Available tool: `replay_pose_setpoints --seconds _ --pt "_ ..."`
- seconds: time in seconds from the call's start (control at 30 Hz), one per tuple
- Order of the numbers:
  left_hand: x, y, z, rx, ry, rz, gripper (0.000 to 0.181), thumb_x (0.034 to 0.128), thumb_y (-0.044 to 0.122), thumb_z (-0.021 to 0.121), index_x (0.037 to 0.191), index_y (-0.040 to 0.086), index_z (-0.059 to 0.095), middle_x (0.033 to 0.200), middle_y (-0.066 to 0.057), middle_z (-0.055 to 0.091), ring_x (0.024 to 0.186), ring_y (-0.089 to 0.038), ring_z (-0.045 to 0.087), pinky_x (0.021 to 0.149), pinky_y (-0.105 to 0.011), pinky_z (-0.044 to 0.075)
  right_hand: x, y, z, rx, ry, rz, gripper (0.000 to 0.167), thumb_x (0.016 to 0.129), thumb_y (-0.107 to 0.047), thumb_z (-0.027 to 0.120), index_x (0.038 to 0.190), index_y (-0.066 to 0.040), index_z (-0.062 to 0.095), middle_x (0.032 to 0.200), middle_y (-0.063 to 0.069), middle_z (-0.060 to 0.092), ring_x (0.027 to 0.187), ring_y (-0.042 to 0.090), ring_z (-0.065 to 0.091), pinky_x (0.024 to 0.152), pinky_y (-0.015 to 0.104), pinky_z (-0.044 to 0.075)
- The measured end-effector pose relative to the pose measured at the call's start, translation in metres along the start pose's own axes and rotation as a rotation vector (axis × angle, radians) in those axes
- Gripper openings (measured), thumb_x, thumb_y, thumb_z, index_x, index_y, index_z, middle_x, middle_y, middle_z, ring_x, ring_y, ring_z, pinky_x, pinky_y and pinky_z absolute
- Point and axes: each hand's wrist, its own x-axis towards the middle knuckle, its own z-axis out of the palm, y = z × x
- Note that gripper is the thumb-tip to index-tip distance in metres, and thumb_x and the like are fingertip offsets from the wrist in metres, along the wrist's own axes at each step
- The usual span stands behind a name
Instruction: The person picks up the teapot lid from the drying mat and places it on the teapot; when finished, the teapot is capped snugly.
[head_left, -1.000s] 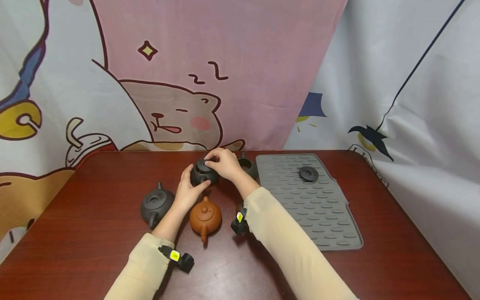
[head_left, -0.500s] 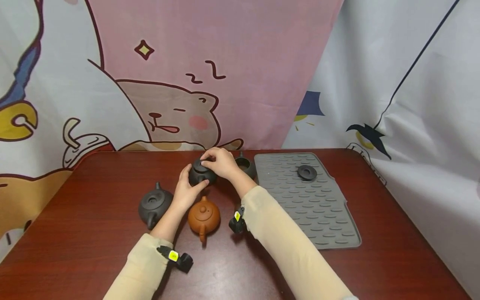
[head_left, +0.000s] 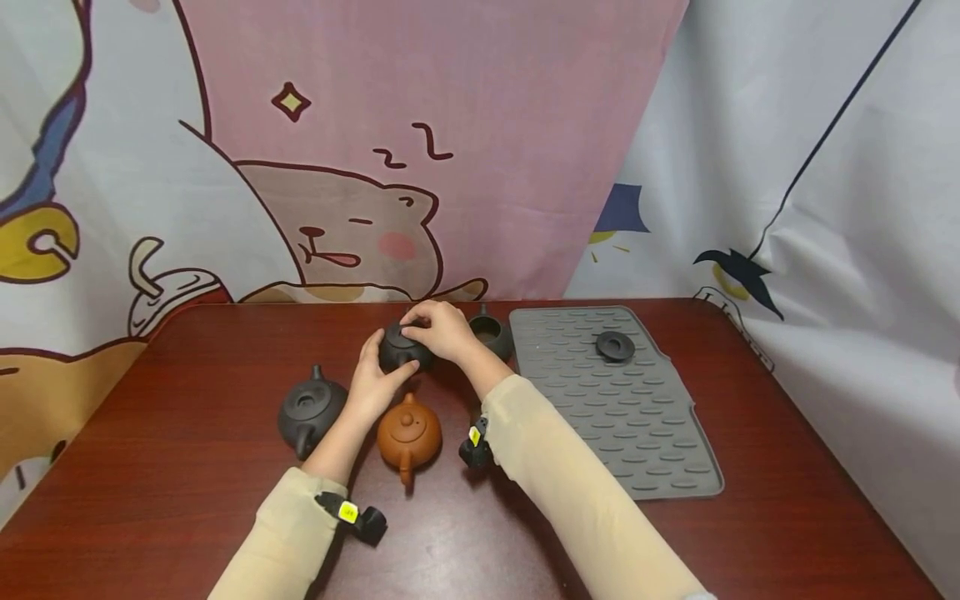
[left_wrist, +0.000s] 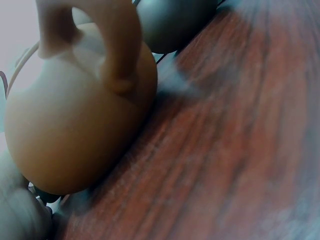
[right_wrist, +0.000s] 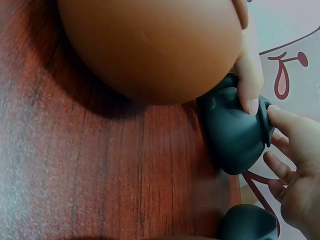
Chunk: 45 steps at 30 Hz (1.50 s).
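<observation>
A dark teapot [head_left: 406, 352] stands near the table's back edge. Around its left and near sides my left hand [head_left: 369, 385] is spread, fingers and thumb gripping the body. From the right, my right hand [head_left: 448, 332] pinches the lid, which lies over the pot's mouth. Seen from the right wrist, the lid [right_wrist: 265, 120] is under the right hand's [right_wrist: 302, 160] fingertips, and a left finger rests on the pot body [right_wrist: 232, 137]. The orange teapot [head_left: 409, 435] stands nearer the front, and its body [left_wrist: 75, 120] fills much of the left wrist view.
A larger dark teapot [head_left: 312, 410] stands left of the left forearm. Behind the right hand is a lidless dark pot [head_left: 489, 333]. The grey mat [head_left: 637, 425] on the right carries a round dark lid [head_left: 615, 346]. A printed cloth hangs behind the table.
The lid in my right hand has come down from a tilted, raised position onto the dark teapot, and the right fingers have lowered with it. My left hand keeps its grip.
</observation>
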Motion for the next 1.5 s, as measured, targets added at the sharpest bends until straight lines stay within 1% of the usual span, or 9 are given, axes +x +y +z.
replay_pose_setpoints --seconds 0.17,0.37,0.47,0.53,0.67,0.83,1.2,1.37,1.5 --pt "0.001 -0.001 0.0 -0.001 -0.003 0.001 0.087 0.0886 0.026 0.068 0.152 0.0 0.014 0.155 -0.019 0.013 0.139 -0.036 0.021 0.108 -0.051 0.023 0.0 0.001 0.0 0.015 -0.011 0.015 0.018 0.09 -0.03 0.069 0.105 -0.021 0.073 0.114 -0.004 0.064 0.102 0.016 0.057 0.1 0.041 0.032" --pt "0.0 0.0 0.0 0.007 -0.009 -0.007 0.087 0.0888 0.028 0.068 0.152 0.0 0.014 0.156 -0.019 0.012 0.14 -0.036 0.019 0.108 -0.052 0.022 -0.002 -0.001 -0.007 0.06 0.009 0.021 0.017 0.09 -0.028 0.068 0.105 -0.02 0.073 0.114 -0.005 0.064 0.103 0.015 0.056 0.092 0.035 0.042" --pt "0.0 0.001 0.0 0.007 -0.002 -0.007 0.087 0.0883 0.027 0.068 0.152 0.0 0.015 0.156 -0.019 0.013 0.14 -0.035 0.019 0.109 -0.052 0.022 -0.004 -0.008 -0.016 0.08 0.018 -0.007 0.018 0.091 -0.027 0.068 0.106 -0.018 0.072 0.115 -0.004 0.064 0.105 0.017 0.055 0.09 0.034 0.044" --pt "0.0 0.001 0.0 0.003 0.001 -0.006 0.087 0.0881 0.027 0.069 0.152 0.0 0.015 0.156 -0.019 0.013 0.14 -0.035 0.019 0.109 -0.052 0.021 -0.006 -0.013 -0.022 0.093 0.024 -0.035 0.018 0.091 -0.026 0.068 0.106 -0.017 0.072 0.115 -0.003 0.064 0.106 0.018 0.055 0.094 0.035 0.041" --pt "0.0 0.0 0.0 0.004 0.006 -0.002 0.088 0.0877 0.027 0.069 0.152 0.0 0.016 0.155 -0.019 0.014 0.14 -0.035 0.019 0.109 -0.052 0.021 -0.009 -0.019 -0.033 0.11 0.048 -0.089 0.017 0.09 -0.024 0.069 0.105 -0.016 0.072 0.115 -0.002 0.064 0.108 0.02 0.055 0.096 0.035 0.04" --pt "0.001 -0.002 0.001 0.0 0.012 -0.003 0.088 0.0873 0.028 0.07 0.152 0.001 0.017 0.155 -0.018 0.015 0.14 -0.034 0.02 0.109 -0.051 0.021 -0.016 -0.02 -0.044 0.164 0.085 -0.132 0.016 0.089 -0.021 0.07 0.104 -0.015 0.072 0.113 -0.002 0.064 0.108 0.02 0.056 0.091 0.034 0.044" --pt "0.001 0.0 0.002 0.004 0.029 0.002 0.087 0.0865 0.025 0.071 0.151 0.0 0.019 0.155 -0.018 0.017 0.139 -0.033 0.021 0.109 -0.05 0.022 -0.05 -0.016 -0.065 0.23 0.193 -0.213 0.019 0.089 -0.021 0.07 0.105 -0.011 0.073 0.116 -0.001 0.063 0.111 0.016 0.049 0.095 0.041 0.038" --pt "0.001 0.0 0.003 -0.001 0.036 0.002 0.086 0.0863 0.025 0.071 0.151 0.001 0.02 0.155 -0.017 0.018 0.139 -0.032 0.022 0.109 -0.048 0.022 -0.068 -0.013 -0.075 0.277 0.238 -0.239 0.018 0.088 -0.019 0.071 0.105 -0.012 0.072 0.116 -0.002 0.063 0.107 0.014 0.05 0.093 0.04 0.04" --pt "0.001 0.001 0.003 -0.006 0.042 0.011 0.086 0.0859 0.023 0.071 0.151 0.0 0.02 0.154 -0.018 0.018 0.139 -0.033 0.022 0.109 -0.048 0.021 -0.083 -0.007 -0.084 0.318 0.266 -0.249 0.018 0.087 -0.015 0.072 0.105 -0.011 0.072 0.117 0.001 0.063 0.106 0.016 0.049 0.09 0.043 0.042"
